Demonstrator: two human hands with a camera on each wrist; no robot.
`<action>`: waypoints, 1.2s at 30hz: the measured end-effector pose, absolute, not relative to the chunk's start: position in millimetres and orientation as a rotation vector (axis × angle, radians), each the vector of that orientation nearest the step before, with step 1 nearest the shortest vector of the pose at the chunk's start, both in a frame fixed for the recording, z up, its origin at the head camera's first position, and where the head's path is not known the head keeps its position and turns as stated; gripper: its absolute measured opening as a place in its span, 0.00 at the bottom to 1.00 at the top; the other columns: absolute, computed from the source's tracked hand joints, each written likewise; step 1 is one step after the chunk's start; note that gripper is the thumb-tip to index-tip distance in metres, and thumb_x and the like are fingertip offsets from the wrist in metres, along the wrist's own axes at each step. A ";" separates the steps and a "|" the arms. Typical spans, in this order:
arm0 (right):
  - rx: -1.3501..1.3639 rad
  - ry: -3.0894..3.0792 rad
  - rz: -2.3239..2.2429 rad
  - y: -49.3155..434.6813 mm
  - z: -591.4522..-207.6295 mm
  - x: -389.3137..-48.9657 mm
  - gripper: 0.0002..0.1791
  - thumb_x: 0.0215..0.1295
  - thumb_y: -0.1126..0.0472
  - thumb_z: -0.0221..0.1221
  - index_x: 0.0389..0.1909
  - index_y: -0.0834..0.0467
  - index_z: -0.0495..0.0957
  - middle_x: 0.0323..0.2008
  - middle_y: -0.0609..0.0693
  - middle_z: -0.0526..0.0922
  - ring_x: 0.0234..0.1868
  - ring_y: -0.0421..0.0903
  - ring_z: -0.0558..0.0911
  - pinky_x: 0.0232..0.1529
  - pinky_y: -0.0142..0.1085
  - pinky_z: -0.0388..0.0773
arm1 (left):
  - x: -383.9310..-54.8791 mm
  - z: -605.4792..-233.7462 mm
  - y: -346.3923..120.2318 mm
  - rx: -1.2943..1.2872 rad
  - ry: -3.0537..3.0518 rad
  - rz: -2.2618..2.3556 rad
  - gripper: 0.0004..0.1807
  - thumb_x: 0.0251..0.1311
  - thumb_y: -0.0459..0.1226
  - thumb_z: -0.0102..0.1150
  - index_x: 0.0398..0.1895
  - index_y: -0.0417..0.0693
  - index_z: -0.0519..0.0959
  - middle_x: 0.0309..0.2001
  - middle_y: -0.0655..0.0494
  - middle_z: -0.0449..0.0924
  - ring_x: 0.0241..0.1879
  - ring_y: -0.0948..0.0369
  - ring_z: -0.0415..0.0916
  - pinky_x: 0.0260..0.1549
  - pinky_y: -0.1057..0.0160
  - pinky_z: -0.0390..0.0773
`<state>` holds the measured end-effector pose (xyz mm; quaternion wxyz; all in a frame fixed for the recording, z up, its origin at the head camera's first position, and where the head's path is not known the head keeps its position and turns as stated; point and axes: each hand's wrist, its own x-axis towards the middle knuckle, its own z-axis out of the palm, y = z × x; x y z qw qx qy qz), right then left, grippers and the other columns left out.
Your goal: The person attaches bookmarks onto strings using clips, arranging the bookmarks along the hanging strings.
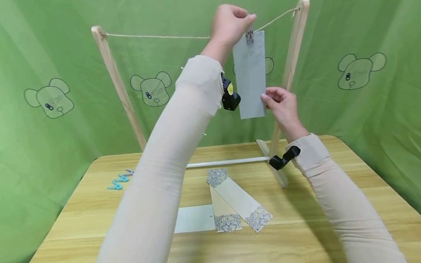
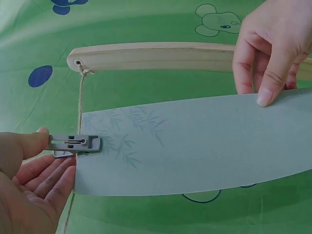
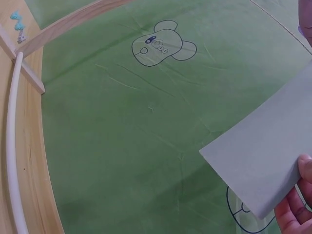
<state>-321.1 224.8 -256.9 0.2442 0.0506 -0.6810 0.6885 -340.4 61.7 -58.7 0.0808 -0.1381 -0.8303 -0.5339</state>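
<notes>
My left hand (image 1: 229, 26) pinches a grey clothespin (image 2: 75, 143) at the top edge of a pale blue-grey card (image 1: 251, 78). The clothespin's jaws sit over the card's edge and the twine (image 1: 158, 36), so the card hangs lengthwise below the line. Faint bamboo leaves are printed near its upper end, seen best in the left wrist view. Lower down, my right hand (image 1: 282, 107) holds the card's right edge between thumb and fingers. In the right wrist view the card's plain lower end (image 3: 258, 161) shows beside the right fingers.
The twine runs between two wooden posts (image 1: 296, 47), joined low by a white rod (image 1: 229, 162). On the table (image 1: 287, 245) lie a pale blue card (image 1: 194, 219) and two cream cards (image 1: 237, 194) with patterned ends. Several clothespins (image 1: 119, 180) lie at left.
</notes>
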 end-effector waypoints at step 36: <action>0.175 -2.155 1.609 229.3 -272.2 -332.9 0.13 0.64 0.67 0.58 0.46 0.70 0.74 0.27 0.35 0.79 0.30 0.32 0.78 0.36 0.24 0.79 | -275.8 -218.3 -114.5 -0.655 -2.439 -1.646 0.22 0.61 0.41 0.59 0.57 0.42 0.74 0.55 0.49 0.78 0.52 0.58 0.76 0.54 0.68 0.74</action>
